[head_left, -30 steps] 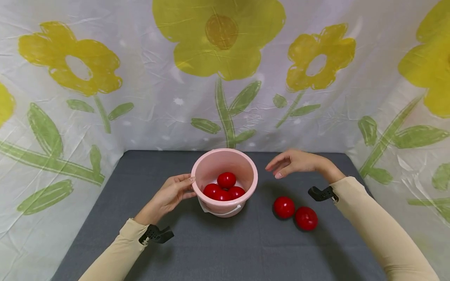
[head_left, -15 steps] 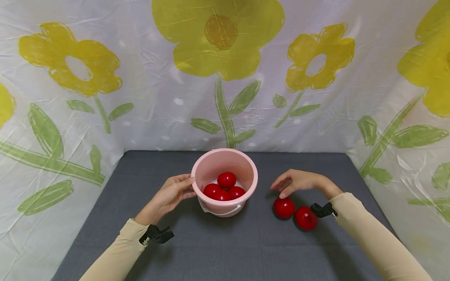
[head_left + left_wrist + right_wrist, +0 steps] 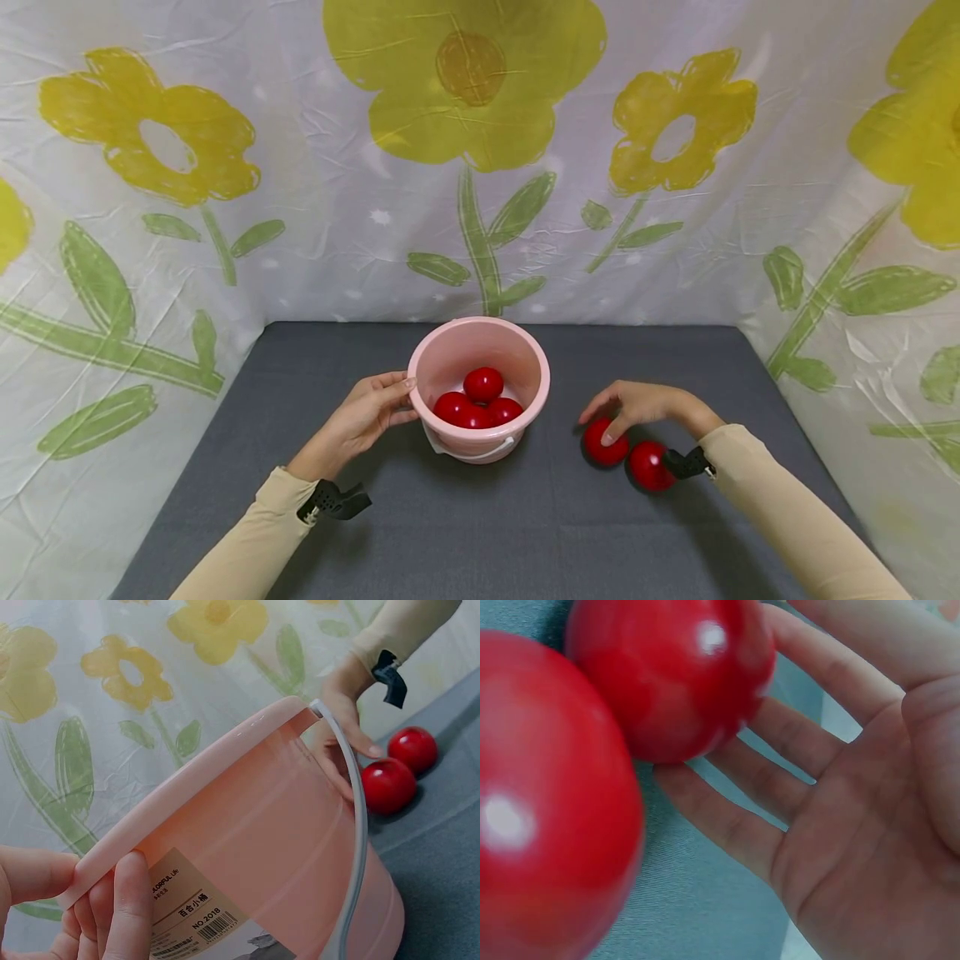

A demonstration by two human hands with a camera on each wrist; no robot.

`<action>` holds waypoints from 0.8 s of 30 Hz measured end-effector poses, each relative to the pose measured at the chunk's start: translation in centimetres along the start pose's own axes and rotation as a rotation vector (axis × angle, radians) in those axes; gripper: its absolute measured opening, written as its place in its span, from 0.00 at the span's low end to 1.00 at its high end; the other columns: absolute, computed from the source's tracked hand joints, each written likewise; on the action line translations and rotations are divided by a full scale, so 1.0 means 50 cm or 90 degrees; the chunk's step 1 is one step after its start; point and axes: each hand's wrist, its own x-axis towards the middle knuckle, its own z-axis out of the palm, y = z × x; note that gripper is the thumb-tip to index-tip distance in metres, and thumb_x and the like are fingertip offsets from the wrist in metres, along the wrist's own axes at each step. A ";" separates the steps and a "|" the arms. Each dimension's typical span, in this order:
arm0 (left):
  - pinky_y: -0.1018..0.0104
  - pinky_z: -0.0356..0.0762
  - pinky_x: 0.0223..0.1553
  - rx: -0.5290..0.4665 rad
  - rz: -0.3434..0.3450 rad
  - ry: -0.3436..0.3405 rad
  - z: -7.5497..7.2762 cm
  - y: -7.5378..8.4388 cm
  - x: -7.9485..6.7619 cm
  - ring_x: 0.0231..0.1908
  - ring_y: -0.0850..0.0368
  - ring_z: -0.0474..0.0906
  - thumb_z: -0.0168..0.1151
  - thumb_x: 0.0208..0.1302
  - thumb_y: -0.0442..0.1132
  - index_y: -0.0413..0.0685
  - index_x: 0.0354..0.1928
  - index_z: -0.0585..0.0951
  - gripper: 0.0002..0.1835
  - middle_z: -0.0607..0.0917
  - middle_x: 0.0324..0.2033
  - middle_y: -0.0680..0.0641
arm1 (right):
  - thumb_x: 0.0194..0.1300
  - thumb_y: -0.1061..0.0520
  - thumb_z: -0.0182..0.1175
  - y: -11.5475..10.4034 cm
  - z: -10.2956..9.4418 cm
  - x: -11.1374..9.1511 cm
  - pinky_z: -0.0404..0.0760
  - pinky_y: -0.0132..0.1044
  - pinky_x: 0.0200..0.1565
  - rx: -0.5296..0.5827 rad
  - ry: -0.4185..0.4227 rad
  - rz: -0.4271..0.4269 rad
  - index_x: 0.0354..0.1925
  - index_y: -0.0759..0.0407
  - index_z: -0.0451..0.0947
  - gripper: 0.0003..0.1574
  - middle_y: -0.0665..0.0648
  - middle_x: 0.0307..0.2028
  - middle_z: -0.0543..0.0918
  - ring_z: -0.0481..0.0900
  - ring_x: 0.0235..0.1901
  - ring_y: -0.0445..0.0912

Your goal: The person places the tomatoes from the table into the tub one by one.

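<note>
My left hand (image 3: 367, 410) pinches the left rim of a pink plastic bucket (image 3: 480, 446), thumb on top and fingers below it. Several glossy red balls (image 3: 483, 384) lie inside the bucket. On the table to its right rest two more: a nearer-to-bucket red ball (image 3: 604, 443) and a second red ball (image 3: 651, 466) beside it. My right hand (image 3: 647, 403) is lowered over the first ball, thumb on the near side, fingers reaching behind. In the right wrist view the loosely spread fingers (image 3: 742, 825) lie against that ball, with space between it and the palm.
A dark grey cloth covers the table (image 3: 480, 542). Behind it hangs a white curtain (image 3: 322, 250) printed with yellow flowers. The bucket's white handle (image 3: 480, 457) hangs down on its near side. A paper label (image 3: 199, 911) is stuck on its outer wall.
My right hand has come down from above the table onto the ball closest to the bucket. The left hand and the bucket have stayed in place.
</note>
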 end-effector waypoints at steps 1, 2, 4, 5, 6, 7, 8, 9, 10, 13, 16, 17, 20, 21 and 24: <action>0.71 0.86 0.40 0.000 0.000 0.000 0.000 0.000 0.000 0.36 0.64 0.82 0.55 0.73 0.36 0.26 0.65 0.62 0.26 0.84 0.38 0.54 | 0.57 0.59 0.71 0.002 0.001 0.000 0.81 0.34 0.52 -0.002 -0.001 0.001 0.58 0.67 0.77 0.31 0.68 0.58 0.80 0.78 0.57 0.55; 0.71 0.86 0.40 0.000 0.000 -0.001 -0.001 0.000 0.000 0.36 0.64 0.82 0.55 0.73 0.37 0.26 0.65 0.62 0.26 0.84 0.38 0.54 | 0.57 0.59 0.71 0.003 0.002 0.001 0.80 0.34 0.52 -0.004 -0.002 0.002 0.58 0.67 0.77 0.31 0.68 0.58 0.80 0.77 0.57 0.55; 0.71 0.86 0.40 -0.001 0.001 -0.001 -0.001 0.000 0.000 0.36 0.64 0.82 0.55 0.73 0.37 0.27 0.64 0.63 0.26 0.84 0.39 0.53 | 0.57 0.59 0.71 0.006 0.003 0.002 0.80 0.33 0.52 -0.007 -0.003 0.007 0.58 0.67 0.78 0.31 0.67 0.58 0.80 0.77 0.57 0.54; 0.72 0.86 0.40 -0.001 0.001 -0.001 -0.001 0.000 0.000 0.36 0.64 0.82 0.55 0.73 0.37 0.27 0.64 0.63 0.26 0.84 0.39 0.52 | 0.56 0.59 0.71 0.008 0.003 0.002 0.80 0.33 0.52 -0.009 -0.004 0.010 0.58 0.67 0.78 0.31 0.67 0.58 0.80 0.77 0.57 0.53; 0.72 0.86 0.40 -0.001 0.001 -0.001 -0.001 -0.001 0.000 0.36 0.64 0.82 0.55 0.73 0.37 0.27 0.64 0.63 0.26 0.84 0.39 0.52 | 0.56 0.59 0.71 0.009 0.003 0.003 0.80 0.32 0.51 -0.011 -0.004 0.015 0.58 0.66 0.78 0.31 0.66 0.58 0.81 0.77 0.57 0.52; 0.72 0.86 0.40 -0.001 0.001 -0.002 -0.001 0.000 0.000 0.35 0.64 0.82 0.55 0.73 0.37 0.27 0.64 0.63 0.25 0.84 0.39 0.52 | 0.56 0.59 0.71 0.010 0.003 0.003 0.80 0.32 0.51 -0.012 -0.005 0.019 0.58 0.66 0.78 0.31 0.66 0.58 0.81 0.77 0.56 0.51; 0.72 0.86 0.40 -0.001 0.001 -0.002 -0.001 -0.001 0.001 0.35 0.64 0.82 0.55 0.73 0.36 0.27 0.64 0.63 0.25 0.84 0.39 0.52 | 0.56 0.59 0.72 0.011 0.003 0.004 0.80 0.32 0.51 -0.013 -0.005 0.023 0.58 0.66 0.78 0.31 0.66 0.58 0.81 0.78 0.55 0.51; 0.72 0.86 0.40 -0.002 0.001 -0.002 -0.001 -0.001 0.001 0.35 0.64 0.82 0.55 0.73 0.36 0.27 0.64 0.63 0.25 0.84 0.39 0.51 | 0.56 0.59 0.72 0.011 0.003 0.004 0.80 0.31 0.50 -0.014 -0.006 0.027 0.58 0.66 0.78 0.31 0.66 0.58 0.81 0.78 0.55 0.50; 0.72 0.86 0.40 -0.002 0.001 -0.001 -0.001 0.000 0.001 0.35 0.64 0.82 0.55 0.73 0.36 0.27 0.64 0.64 0.25 0.84 0.39 0.51 | 0.55 0.59 0.72 0.011 0.003 0.004 0.80 0.31 0.50 -0.014 -0.005 0.029 0.58 0.65 0.78 0.31 0.66 0.57 0.81 0.78 0.54 0.49; 0.72 0.86 0.40 -0.002 -0.001 0.000 -0.001 0.001 0.001 0.35 0.64 0.82 0.55 0.73 0.37 0.27 0.64 0.64 0.25 0.84 0.38 0.52 | 0.55 0.59 0.72 0.011 0.002 0.005 0.81 0.32 0.49 -0.016 -0.002 0.030 0.57 0.65 0.79 0.31 0.66 0.57 0.82 0.79 0.53 0.49; 0.72 0.86 0.40 -0.003 -0.002 0.001 -0.001 0.002 0.002 0.35 0.64 0.82 0.55 0.73 0.36 0.27 0.64 0.64 0.25 0.84 0.37 0.53 | 0.55 0.59 0.72 0.011 0.002 0.005 0.81 0.33 0.50 -0.014 0.001 0.027 0.57 0.65 0.79 0.30 0.66 0.56 0.82 0.79 0.54 0.50; 0.72 0.86 0.40 -0.004 -0.002 0.001 -0.001 0.002 0.002 0.35 0.64 0.82 0.55 0.73 0.36 0.27 0.64 0.64 0.25 0.84 0.37 0.53 | 0.55 0.59 0.72 0.011 0.002 0.005 0.81 0.33 0.50 -0.016 0.001 0.028 0.57 0.65 0.79 0.30 0.65 0.56 0.82 0.79 0.54 0.50; 0.72 0.86 0.39 -0.005 -0.001 -0.001 -0.001 0.001 0.001 0.35 0.64 0.82 0.55 0.73 0.36 0.26 0.65 0.63 0.26 0.83 0.38 0.52 | 0.55 0.59 0.72 0.010 0.002 0.007 0.81 0.32 0.50 -0.021 0.000 0.030 0.57 0.65 0.79 0.30 0.65 0.56 0.82 0.79 0.54 0.51; 0.72 0.86 0.39 -0.005 -0.002 -0.001 -0.001 0.001 0.001 0.35 0.64 0.82 0.55 0.73 0.36 0.26 0.65 0.63 0.26 0.83 0.39 0.52 | 0.56 0.59 0.72 0.009 0.001 0.008 0.81 0.32 0.50 -0.024 -0.001 0.030 0.57 0.66 0.79 0.30 0.65 0.56 0.83 0.80 0.55 0.51; 0.72 0.86 0.39 -0.005 -0.002 -0.002 -0.001 0.001 0.000 0.35 0.64 0.82 0.55 0.73 0.37 0.26 0.65 0.62 0.27 0.83 0.38 0.53 | 0.55 0.58 0.73 0.004 -0.003 0.010 0.81 0.31 0.50 -0.040 0.003 0.029 0.57 0.65 0.79 0.31 0.63 0.55 0.84 0.80 0.54 0.50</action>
